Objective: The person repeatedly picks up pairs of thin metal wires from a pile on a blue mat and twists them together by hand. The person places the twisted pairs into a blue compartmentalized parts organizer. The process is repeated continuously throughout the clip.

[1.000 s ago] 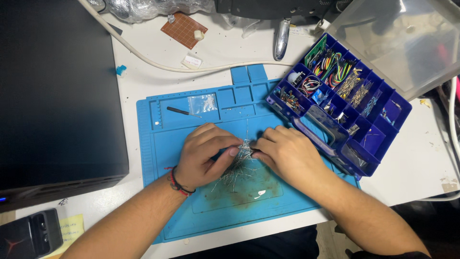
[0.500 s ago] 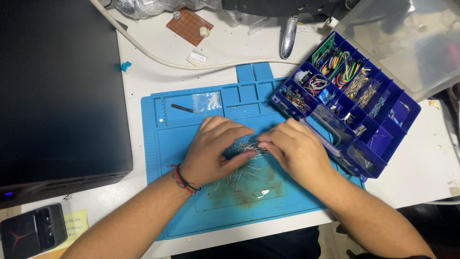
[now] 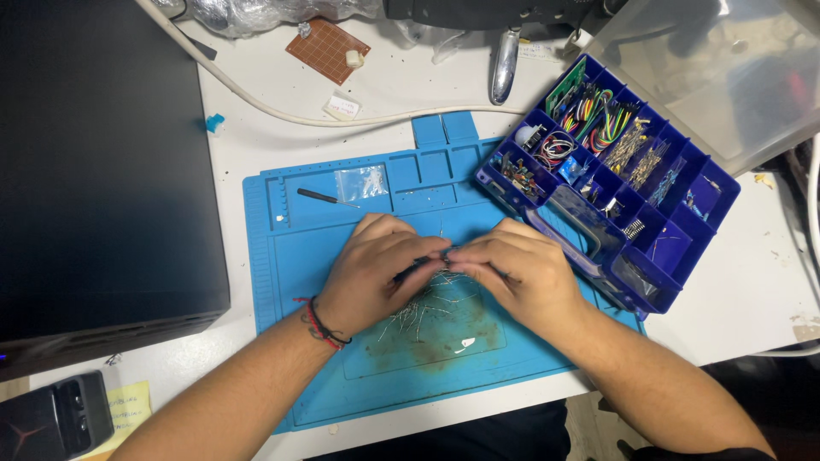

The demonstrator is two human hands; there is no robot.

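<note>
My left hand (image 3: 376, 273) and my right hand (image 3: 521, 273) meet fingertip to fingertip over the middle of a blue work mat (image 3: 299, 256). Between them they pinch a small bundle of thin wire-legged components (image 3: 442, 253), with a dark strip showing at the left fingertips. A loose pile of the same wire-legged parts (image 3: 418, 309) lies on the mat just under and in front of the hands. A red and black cord band sits on my left wrist.
An open blue compartment box (image 3: 679, 290) with wires and small parts stands at the right, its clear lid (image 3: 726, 77) raised. A black case (image 3: 102, 171) fills the left. A small screwdriver (image 3: 323, 198), a plastic bag (image 3: 362, 182), a perfboard (image 3: 327, 49) and a white cable (image 3: 282, 115) lie behind.
Both hands drew closer together and lifted slightly off the pile; the fingertips now pinch the small bundle between them. The view shifted a little.
</note>
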